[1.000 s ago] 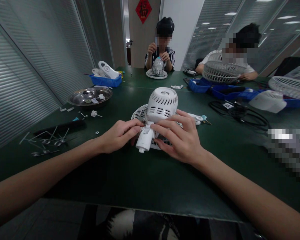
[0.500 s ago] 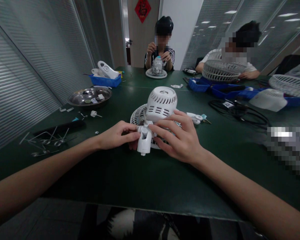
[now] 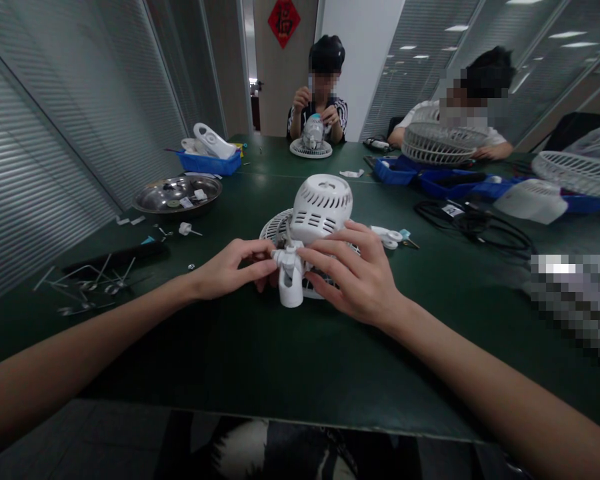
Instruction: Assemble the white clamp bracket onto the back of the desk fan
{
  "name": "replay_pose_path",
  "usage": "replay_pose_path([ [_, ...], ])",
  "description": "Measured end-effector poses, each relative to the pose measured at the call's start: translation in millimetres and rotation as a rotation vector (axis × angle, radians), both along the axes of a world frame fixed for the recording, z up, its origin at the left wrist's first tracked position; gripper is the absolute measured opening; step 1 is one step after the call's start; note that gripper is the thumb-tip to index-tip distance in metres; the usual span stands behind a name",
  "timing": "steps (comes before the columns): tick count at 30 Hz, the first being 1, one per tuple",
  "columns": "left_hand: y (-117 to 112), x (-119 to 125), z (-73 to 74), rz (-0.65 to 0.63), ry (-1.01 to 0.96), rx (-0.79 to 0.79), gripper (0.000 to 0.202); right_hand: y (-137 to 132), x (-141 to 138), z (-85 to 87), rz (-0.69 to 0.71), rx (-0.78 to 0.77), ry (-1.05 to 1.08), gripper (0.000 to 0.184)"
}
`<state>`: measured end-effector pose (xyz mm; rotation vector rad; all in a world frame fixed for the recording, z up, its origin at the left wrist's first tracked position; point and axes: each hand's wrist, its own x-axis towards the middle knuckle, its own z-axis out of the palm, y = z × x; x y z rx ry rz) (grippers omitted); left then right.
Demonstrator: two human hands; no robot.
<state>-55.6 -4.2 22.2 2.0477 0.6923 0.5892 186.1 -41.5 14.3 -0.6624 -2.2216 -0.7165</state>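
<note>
A white fan motor housing [image 3: 323, 207] lies face down on its round grille [image 3: 276, 228] in the middle of the green table [image 3: 280, 353]. A short white neck piece [image 3: 291, 280] juts from the housing toward me. My left hand [image 3: 233, 269] pinches the left side of this neck piece with thumb and fingers. On its right side my right hand [image 3: 356, 275] grips the joint, fingers curled over the grille.
A metal bowl [image 3: 177, 194] with small parts sits at left, beside metal rods [image 3: 87, 283] and a black tool [image 3: 117, 254]. Blue trays [image 3: 210, 162], a black cable [image 3: 473, 223] and fan grilles [image 3: 443, 143] lie farther back. Two other people work at the far end.
The white neck piece has swung from slanting left to pointing nearly straight toward me. Both hands stayed on it and shifted slightly.
</note>
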Motion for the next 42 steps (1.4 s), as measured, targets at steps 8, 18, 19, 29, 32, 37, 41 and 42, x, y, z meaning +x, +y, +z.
replay_pose_path([
  [8, -1, -4, -0.1, 0.09, -0.055, 0.123, 0.018, 1, 7, 0.8, 0.103, 0.032, 0.047, 0.033],
  [18, -2, -1, -0.3, 0.101, 0.087, 0.119, 0.031, -1, 5, 1.7, 0.091, -0.007, -0.14, 0.039],
  [19, -1, -1, -0.6, 0.116, 0.1, 0.133, 0.036, -1, 4, 0.9, 0.077, -0.019, -0.154, 0.041],
  [29, -1, -1, -5.2, 0.205, 0.241, 0.187, 0.044, -4, -7, -2.6, -0.003, -0.084, -0.202, 0.049],
  [32, -2, 0, -1.8, 0.258, 0.251, 0.239, 0.043, -4, -10, -3.3, -0.019, -0.097, -0.203, 0.051],
  [37, 11, -4, 1.2, 0.448, 0.223, 0.326, 0.041, -5, -12, -6.0, -0.004, -0.164, -0.263, 0.055],
  [41, 23, -7, -2.9, 0.497, 0.133, 0.27, 0.042, -5, -11, -7.8, 0.013, -0.185, -0.291, 0.057],
  [42, 24, -7, -4.0, 0.493, 0.116, 0.256, 0.043, -5, -11, -8.1, 0.02, -0.19, -0.288, 0.057],
])
